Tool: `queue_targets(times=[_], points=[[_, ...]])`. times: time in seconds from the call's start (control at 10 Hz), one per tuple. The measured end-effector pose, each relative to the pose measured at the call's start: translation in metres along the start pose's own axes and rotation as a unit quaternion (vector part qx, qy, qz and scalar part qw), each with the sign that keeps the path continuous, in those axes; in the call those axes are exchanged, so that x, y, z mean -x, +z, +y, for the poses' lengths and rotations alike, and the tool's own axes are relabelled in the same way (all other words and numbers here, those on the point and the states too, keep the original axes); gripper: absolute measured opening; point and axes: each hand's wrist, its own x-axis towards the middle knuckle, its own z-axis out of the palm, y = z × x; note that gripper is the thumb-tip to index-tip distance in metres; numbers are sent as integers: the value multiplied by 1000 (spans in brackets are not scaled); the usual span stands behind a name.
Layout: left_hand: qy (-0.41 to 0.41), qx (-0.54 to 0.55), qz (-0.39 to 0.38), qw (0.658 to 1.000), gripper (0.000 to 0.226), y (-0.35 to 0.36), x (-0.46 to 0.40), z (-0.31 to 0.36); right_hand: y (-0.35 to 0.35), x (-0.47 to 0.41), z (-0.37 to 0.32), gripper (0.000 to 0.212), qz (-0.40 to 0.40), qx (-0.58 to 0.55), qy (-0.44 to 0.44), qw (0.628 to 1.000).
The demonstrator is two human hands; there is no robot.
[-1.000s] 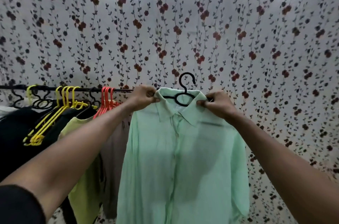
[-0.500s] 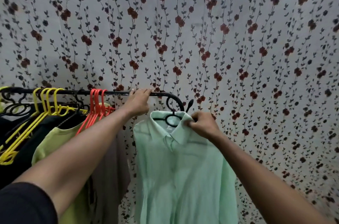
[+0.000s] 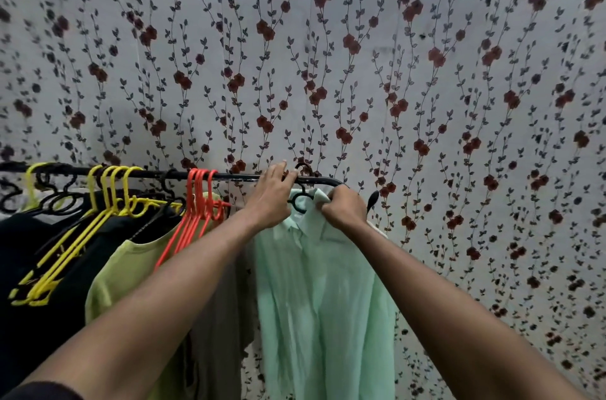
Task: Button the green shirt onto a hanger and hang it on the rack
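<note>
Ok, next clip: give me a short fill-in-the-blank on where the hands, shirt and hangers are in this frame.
1. The left hand rests on the black ____ of the rack.
2. The right hand pinches the ____ of the green shirt.
3. The green shirt's hanger is ____ in colour.
4. Left of the orange hangers, the empty hangers are ____.

Missing words: rail; collar; black; yellow

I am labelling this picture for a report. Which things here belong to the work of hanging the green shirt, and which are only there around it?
Belong to the job:
green shirt
black hanger inside its collar
rack bar
left hand, at the bar
right hand, gripping the collar

Just there:
yellow hangers
orange hangers
lime shirt
grey garment
black clothes
</note>
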Motion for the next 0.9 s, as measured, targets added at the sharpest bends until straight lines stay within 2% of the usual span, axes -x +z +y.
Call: queue_targets(times=[0.1,0.2,0.4,0.6,0.7,0.8,0.9], points=[[10,-4,-27,1000,90,-6,-2,-4,-2,-6,-17,10,12,-11,-12,1000],[31,-1,-11,999,80,-11,-1,-7,-3,-5,-19,7,22,-14,-11,1000],[10,21,-48,999,91,-12,8,-11,15,19,-2,3,-6,-10,-9,1000],[-5,21,-119,993,98,-16,7,-7,10,25,-2,4,-20,-10,-10,1000],[2,27,-140,990,94,-20,8,-12,-4,21,-2,7,-26,-2,-18,999],[1,41,-129,991,89,-31,30,-17,-11,26,-3,14,-35,0,-32,999],[14,32,-120,992,81,-48,55,-30,-12,35,-4,39,-19,-34,-51,998]])
